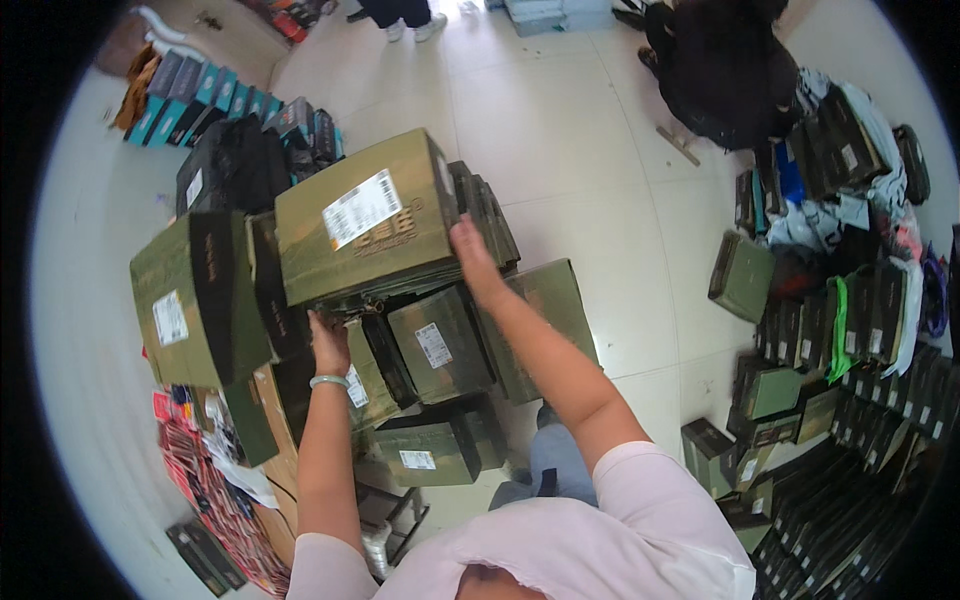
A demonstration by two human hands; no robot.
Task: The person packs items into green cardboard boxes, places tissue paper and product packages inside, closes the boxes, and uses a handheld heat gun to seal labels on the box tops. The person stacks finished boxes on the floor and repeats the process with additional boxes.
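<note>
A large olive-green cardboard box (365, 215) with a white label is held up at the centre, above a pile of similar boxes. My right hand (472, 262) grips its right edge. My left hand (328, 345), with a pale bracelet on the wrist, supports the box from underneath at its near left corner. Below it lie several smaller olive boxes (440, 345) with white labels, some on their sides. Another tall olive box (195, 300) stands to the left.
Stacks of dark and olive shoe boxes (850, 330) line the right side. Teal and black boxes (200, 100) stand far left. Red packages (215, 495) lie at lower left. A person in black (720, 65) crouches at top right; another's feet (415, 25) show at top.
</note>
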